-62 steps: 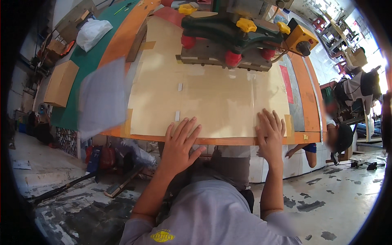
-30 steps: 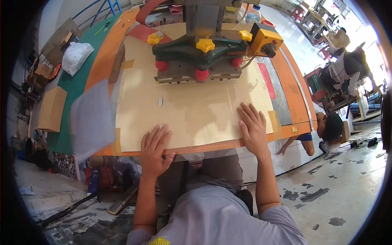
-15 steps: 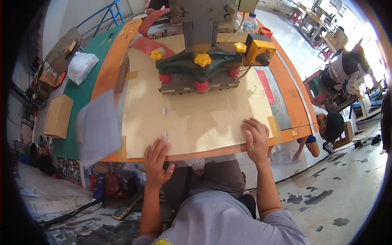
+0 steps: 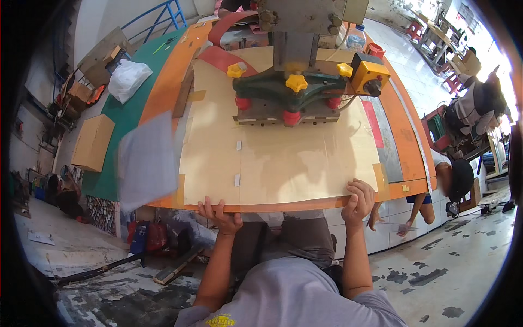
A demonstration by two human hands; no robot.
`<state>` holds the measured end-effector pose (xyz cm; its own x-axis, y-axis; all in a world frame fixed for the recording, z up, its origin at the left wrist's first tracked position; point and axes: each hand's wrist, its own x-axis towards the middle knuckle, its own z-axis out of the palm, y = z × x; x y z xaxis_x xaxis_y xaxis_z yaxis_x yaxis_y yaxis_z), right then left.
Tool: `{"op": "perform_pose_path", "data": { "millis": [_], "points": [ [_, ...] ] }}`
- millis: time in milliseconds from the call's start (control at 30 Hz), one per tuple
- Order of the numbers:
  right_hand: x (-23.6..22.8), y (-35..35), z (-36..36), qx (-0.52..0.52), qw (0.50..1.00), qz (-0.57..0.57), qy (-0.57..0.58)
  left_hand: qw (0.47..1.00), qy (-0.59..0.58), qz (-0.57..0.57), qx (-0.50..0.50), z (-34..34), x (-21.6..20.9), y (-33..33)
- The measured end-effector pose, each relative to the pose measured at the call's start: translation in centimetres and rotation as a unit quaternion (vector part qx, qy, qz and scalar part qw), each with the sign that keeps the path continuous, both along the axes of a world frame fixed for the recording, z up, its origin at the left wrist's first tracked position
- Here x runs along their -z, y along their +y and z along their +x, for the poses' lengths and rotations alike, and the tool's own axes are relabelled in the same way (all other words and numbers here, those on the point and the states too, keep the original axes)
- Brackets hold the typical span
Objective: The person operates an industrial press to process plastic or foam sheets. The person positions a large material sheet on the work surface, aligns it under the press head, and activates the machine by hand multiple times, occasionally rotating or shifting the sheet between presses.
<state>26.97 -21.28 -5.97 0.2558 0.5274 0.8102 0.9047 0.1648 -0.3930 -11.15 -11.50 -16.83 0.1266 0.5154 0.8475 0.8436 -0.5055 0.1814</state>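
A large beige sheet, taped at its sides, lies on the orange table. At the table's front edge, my left hand rests its loosely bent fingertips, thumb apart, holding nothing. Over the front right corner of the sheet is my right hand, its fingers half curled and apart, also empty. Two small white tabs are stuck on the sheet, beyond my left hand. Above the far part stands a press head, dark green with yellow star knobs and red feet. Its flat plate sits low over the sheet; whether they touch I cannot tell.
Left of the sheet lie clear plastic sheets. A cardboard box and white plastic bag stand on the green mat. A yellow switch box hangs beside the press. At right, a crouching person handles clear plastic.
Both hands have drawn back toward the front edge, the left one off the sheet, uncovering the nearer white tab. The whole view has shifted slightly. The press looks unchanged.
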Motion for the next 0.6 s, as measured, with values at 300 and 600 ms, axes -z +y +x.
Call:
{"op": "perform_pose_path", "data": {
  "millis": [300, 600],
  "points": [
    [0.2, -0.1, 0.1, 0.002, 1.000, 0.001, 0.000, 1.000, 0.019, -0.014, 0.000, -0.6, 0.5, -0.3],
    [-0.8, -0.5, 0.0, -0.013, 0.999, -0.041, 0.015, 0.999, 0.020, -0.039, 0.005, -0.8, -0.3, -1.1]
  ]
}}
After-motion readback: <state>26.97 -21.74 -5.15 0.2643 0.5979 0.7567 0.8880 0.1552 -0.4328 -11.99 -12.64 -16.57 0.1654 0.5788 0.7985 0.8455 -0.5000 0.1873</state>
